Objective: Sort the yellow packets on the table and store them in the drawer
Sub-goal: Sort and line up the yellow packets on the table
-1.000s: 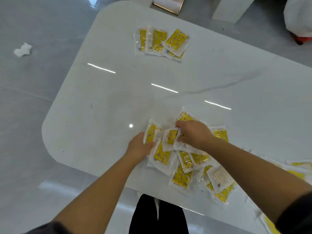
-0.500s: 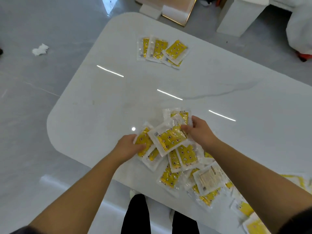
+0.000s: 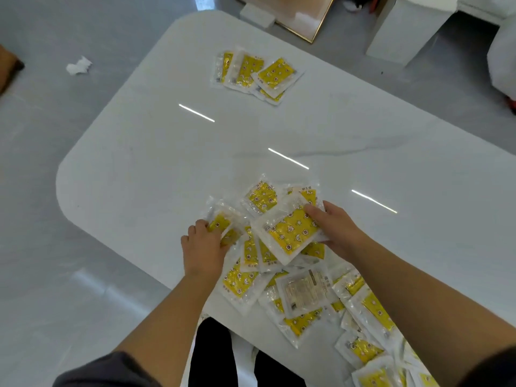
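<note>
Right hand (image 3: 335, 227) pinches a yellow star-printed packet (image 3: 290, 236) with white-clear borders; left hand (image 3: 203, 248) grips a crinkled packet (image 3: 220, 223).

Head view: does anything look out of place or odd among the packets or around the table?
One packet in the near pile lies pale printed side up while its neighbours show yellow. A crumpled white scrap lies on the floor left of the table.

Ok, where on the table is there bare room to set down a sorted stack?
Bare tabletop runs between the small far group of packets and the near pile, and left of the left hand. Crowded: the near right edge, around the right hand.
</note>
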The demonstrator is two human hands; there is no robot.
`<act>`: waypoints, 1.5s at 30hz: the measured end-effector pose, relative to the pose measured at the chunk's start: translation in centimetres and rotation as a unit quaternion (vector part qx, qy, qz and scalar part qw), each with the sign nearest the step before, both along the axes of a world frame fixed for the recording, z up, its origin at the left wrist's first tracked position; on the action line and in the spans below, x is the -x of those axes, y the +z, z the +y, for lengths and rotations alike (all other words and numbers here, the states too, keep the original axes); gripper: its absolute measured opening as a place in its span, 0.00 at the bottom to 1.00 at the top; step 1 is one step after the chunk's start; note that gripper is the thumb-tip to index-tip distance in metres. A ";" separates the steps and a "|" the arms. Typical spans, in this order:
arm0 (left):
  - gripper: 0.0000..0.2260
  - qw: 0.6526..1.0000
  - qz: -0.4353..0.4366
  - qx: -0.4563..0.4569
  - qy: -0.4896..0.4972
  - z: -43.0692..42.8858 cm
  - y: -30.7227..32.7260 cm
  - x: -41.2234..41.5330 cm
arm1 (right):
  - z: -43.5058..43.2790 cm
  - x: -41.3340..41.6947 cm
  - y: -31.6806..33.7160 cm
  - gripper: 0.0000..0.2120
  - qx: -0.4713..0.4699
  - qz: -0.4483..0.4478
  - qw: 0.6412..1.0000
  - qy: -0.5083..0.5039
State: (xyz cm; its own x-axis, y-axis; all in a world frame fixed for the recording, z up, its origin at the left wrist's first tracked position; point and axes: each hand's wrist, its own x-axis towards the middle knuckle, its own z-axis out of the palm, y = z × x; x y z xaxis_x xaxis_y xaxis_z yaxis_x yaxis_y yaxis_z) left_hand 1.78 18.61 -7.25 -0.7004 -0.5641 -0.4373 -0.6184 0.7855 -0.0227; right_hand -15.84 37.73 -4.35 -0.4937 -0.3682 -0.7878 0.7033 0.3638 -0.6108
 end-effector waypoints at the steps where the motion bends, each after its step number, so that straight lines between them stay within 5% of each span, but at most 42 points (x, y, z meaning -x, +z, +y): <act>1: 0.13 1.000 0.003 0.008 -0.006 0.0 0.1 0.0 | 0.2 0.0 -0.1 0.08 0.012 -0.013 1.000 0.003; 5: 0.11 0.986 0.076 -0.114 0.098 -0.2 1.3 1.0 | 0.4 -0.1 -0.3 0.15 0.041 -0.044 0.998 0.031; 14: 0.19 0.861 0.217 -0.363 0.282 -2.5 5.1 10.3 | -0.3 5.1 0.9 0.14 0.007 -0.038 0.999 0.022; 23: 0.03 0.849 0.218 -0.401 0.267 -6.0 2.6 24.9 | -4.0 16.1 -0.8 0.11 -0.027 0.041 0.995 -0.084; 38: 0.10 0.884 0.197 -0.349 0.240 -7.3 -0.5 34.6 | -6.5 21.9 -2.7 0.08 -0.130 0.076 0.984 -0.094; 41: 0.10 0.852 0.230 -0.382 0.274 -7.5 -0.7 35.1 | -7.0 22.5 -2.3 0.08 -0.086 0.079 0.984 -0.136; 45: 0.17 0.888 0.239 -0.269 0.285 -7.6 0.0 33.4 | -6.9 20.9 -2.5 0.16 -0.158 -0.002 0.987 -0.022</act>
